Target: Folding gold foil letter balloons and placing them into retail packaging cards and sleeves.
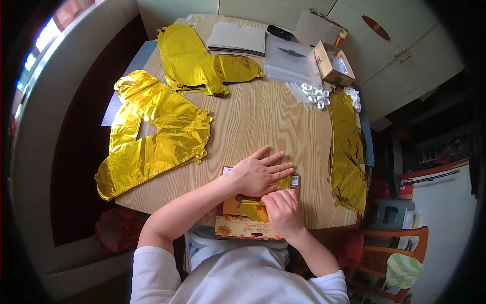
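Note:
My left hand (259,173) lies flat with its fingers spread, over a printed cardboard package (240,226) at the table's near edge. Beside it my right hand (283,212) is closed, its thumb and fingers pinching a folded gold foil balloon (253,210) that lies on the package. Part of this foil shows past the left fingers; both hands hide the rest. A large flat gold foil balloon (174,144) with a hole lies to the left, and an L-shaped one (190,58) lies behind it. A third gold balloon (347,152) is along the right edge.
At the back are a stack of white sheets (236,38), a clear plastic sheet (288,58), a black object (280,33) and a small cardboard box (331,66). White ribbon rolls (316,95) sit before the box. A wooden chair (395,253) stands at right.

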### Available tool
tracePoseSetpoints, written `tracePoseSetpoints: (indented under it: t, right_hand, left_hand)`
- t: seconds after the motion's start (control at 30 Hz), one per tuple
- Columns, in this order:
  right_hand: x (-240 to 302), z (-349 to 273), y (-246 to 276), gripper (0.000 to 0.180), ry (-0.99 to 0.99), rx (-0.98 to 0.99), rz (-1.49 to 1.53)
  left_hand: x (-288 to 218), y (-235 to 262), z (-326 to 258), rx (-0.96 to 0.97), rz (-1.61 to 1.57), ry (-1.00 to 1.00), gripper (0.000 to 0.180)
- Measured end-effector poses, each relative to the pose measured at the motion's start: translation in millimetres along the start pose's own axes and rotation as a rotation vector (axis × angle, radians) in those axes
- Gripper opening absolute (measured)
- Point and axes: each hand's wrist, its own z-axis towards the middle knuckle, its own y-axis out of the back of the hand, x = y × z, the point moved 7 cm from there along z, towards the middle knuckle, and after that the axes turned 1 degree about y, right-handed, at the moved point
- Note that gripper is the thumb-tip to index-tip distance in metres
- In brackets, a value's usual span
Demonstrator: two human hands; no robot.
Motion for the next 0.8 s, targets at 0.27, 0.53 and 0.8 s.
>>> tracePoseSetpoints:
  t: [0.27, 0.53, 0.8]
  right_hand:
    - [14, -1, 0, 0.009, 0.207, 0.031, -0.152]
    - [15, -11, 0, 0.016, 0.161, 0.044, -0.194]
    - [21, -37, -1, 0.030, 0.118, 0.071, -0.071]
  left_hand:
    - [-1, 3, 0, 0.003, -0.027, -0.001, 0.062]
    - [0, 4, -1, -0.006, -0.039, 0.011, 0.062]
    - [-1, 7, -1, -0.018, -0.004, -0.014, 0.067]
